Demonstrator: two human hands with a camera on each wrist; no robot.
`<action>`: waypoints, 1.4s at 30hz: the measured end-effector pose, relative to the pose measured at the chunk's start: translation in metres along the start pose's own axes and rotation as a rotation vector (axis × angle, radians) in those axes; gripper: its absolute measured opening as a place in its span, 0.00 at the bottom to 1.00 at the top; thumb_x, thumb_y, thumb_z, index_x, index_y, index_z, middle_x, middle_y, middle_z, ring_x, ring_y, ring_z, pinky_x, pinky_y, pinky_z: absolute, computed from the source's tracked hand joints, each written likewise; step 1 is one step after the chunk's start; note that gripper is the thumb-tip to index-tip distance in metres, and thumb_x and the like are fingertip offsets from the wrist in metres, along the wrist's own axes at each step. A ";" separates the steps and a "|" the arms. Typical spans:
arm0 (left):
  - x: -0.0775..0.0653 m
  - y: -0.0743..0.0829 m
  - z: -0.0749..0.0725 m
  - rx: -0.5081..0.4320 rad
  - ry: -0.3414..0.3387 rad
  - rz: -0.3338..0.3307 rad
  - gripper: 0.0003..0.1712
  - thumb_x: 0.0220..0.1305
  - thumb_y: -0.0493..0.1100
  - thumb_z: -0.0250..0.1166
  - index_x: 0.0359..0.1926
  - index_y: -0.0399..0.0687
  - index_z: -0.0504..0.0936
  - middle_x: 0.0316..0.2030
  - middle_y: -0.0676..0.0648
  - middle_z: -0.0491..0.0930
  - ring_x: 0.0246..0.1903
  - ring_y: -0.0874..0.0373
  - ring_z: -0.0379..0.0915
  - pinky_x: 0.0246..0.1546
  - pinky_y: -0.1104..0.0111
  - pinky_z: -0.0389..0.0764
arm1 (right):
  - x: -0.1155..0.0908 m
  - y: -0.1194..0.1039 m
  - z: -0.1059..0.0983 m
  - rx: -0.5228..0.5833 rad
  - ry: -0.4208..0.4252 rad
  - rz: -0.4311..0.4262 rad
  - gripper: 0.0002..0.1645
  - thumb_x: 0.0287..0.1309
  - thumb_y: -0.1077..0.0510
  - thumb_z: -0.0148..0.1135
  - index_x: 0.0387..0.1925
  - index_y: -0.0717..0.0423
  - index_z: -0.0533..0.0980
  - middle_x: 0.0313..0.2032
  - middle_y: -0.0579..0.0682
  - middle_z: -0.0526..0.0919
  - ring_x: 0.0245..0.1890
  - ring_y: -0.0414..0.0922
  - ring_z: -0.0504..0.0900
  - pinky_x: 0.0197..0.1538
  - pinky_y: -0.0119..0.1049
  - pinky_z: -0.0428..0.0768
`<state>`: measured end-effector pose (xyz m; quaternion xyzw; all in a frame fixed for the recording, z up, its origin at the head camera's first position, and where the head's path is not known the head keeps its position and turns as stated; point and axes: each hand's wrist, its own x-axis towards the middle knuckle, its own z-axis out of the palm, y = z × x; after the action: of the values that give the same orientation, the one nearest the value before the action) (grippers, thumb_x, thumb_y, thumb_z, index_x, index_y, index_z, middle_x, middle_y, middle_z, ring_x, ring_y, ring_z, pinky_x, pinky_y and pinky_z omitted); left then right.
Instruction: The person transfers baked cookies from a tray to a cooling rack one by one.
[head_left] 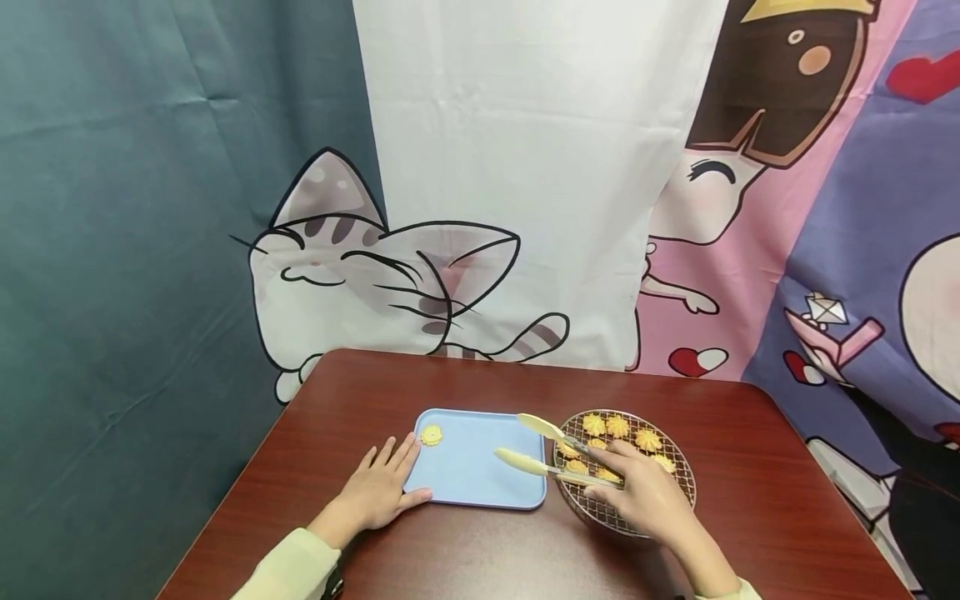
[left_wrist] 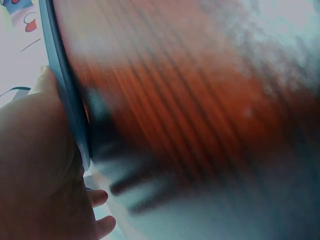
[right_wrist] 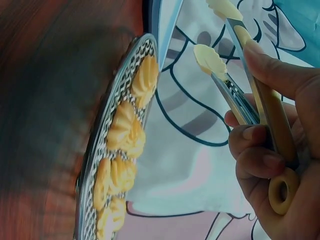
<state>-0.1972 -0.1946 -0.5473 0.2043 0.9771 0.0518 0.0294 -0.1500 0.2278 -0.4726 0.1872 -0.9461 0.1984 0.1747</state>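
My right hand (head_left: pixel 648 492) holds a pair of tongs (right_wrist: pixel 272 110) with pale yellow tips. The tips stand apart with nothing between them, above the right part of a light blue tray (head_left: pixel 480 467). One yellow flower-shaped cookie (head_left: pixel 431 435) lies near the tray's far left corner. My left hand (head_left: pixel 378 487) is at the tray's left edge, fingers spread and fairly straight, the thumb at the near corner. Below the tongs and right hand is a round wire rack (head_left: pixel 618 518) with several ridged cookies (right_wrist: pixel 122 127) on it.
Tray and rack stand side by side on a dark red wooden table (head_left: pixel 367 383). Behind the table's far edge hangs a cloth backdrop (head_left: pixel 525 167) with a printed cat and other cartoon figures.
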 end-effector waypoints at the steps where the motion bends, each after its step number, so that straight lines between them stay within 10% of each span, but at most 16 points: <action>1: 0.000 0.000 0.001 -0.001 0.003 -0.001 0.53 0.69 0.77 0.44 0.80 0.47 0.53 0.80 0.47 0.49 0.77 0.39 0.48 0.73 0.42 0.52 | 0.001 -0.001 0.001 0.007 -0.005 0.000 0.33 0.43 0.50 0.83 0.55 0.50 0.85 0.43 0.44 0.82 0.39 0.46 0.83 0.40 0.46 0.83; 42: -0.003 0.005 -0.011 -0.014 -0.015 -0.004 0.52 0.70 0.75 0.47 0.80 0.44 0.54 0.79 0.44 0.52 0.76 0.36 0.48 0.72 0.41 0.52 | 0.056 -0.030 0.061 0.065 -0.125 -0.102 0.34 0.47 0.46 0.81 0.58 0.47 0.84 0.34 0.43 0.76 0.26 0.34 0.67 0.27 0.29 0.69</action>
<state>-0.1936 -0.1917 -0.5353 0.2026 0.9769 0.0571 0.0384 -0.2017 0.1592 -0.4930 0.2528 -0.9375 0.2077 0.1190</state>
